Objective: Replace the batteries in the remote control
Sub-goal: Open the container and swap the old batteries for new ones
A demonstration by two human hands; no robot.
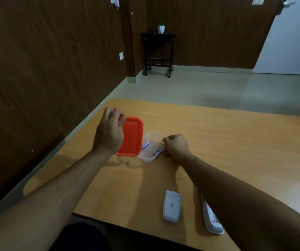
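Observation:
My left hand (109, 132) grips the far corner of an orange-red lid (132, 136), lifted and tilted above the table. Under its right edge sits a clear plastic box (152, 136), uncovered, with two blue-and-silver batteries (146, 144) lying inside. My right hand (177, 146) holds the right wall of the box, fingers curled on its rim. Near the front edge lies a white battery cover (172, 206). To its right the white remote control (211, 217) lies lengthwise, partly hidden under my right forearm.
The wooden table (236, 142) stretches bare to the right and far side. A brown panelled wall runs along the left. A small black side table (157, 51) with a white pot stands far back, and a white door (290, 37) stands at the right.

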